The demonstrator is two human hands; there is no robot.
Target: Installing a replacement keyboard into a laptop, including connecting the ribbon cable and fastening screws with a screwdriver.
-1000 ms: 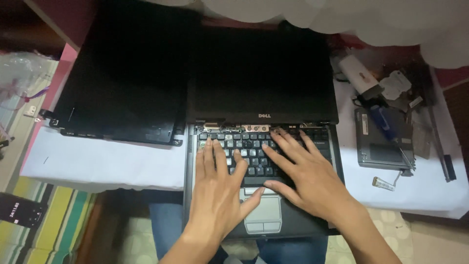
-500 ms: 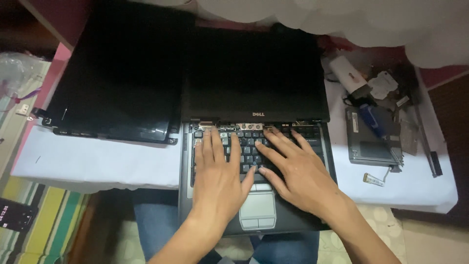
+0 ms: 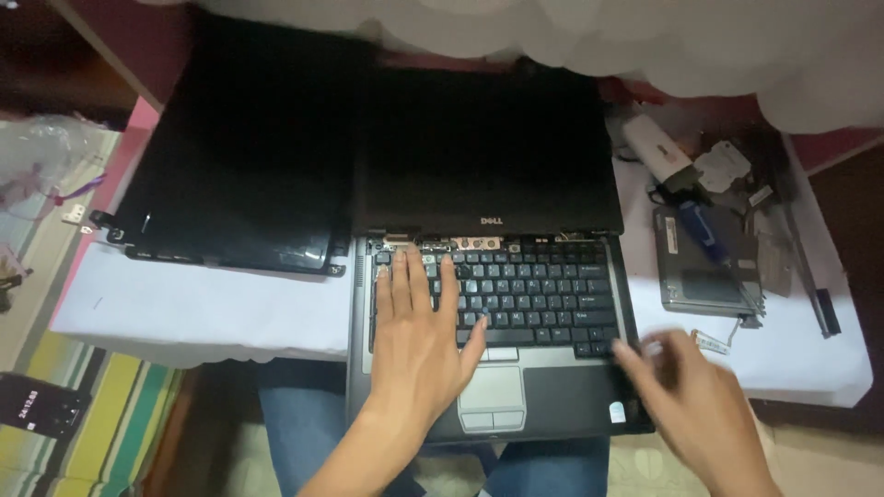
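Head view: an open dark-grey laptop [image 3: 516, 368] is seen at the near edge of a white-covered table [image 3: 203, 313], its screen laid back flat. The left hand [image 3: 419, 345] is laid flat, fingers spread, on the keyboard's left side, nothing gripped. The right hand [image 3: 695, 405] is blurred, fingers loose and unclenched, beside the laptop's right front corner. A detached black lid panel [image 3: 244, 156] lies to the left.

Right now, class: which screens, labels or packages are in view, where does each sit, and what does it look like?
Laptop screen: open behind the keyboard, black rectangle, dark.
Loose screen panel: left of the laptop on the white table, glossy black.
Sticker: laptop's front right corner, small, pale.
Phone: lower left, black, lit.
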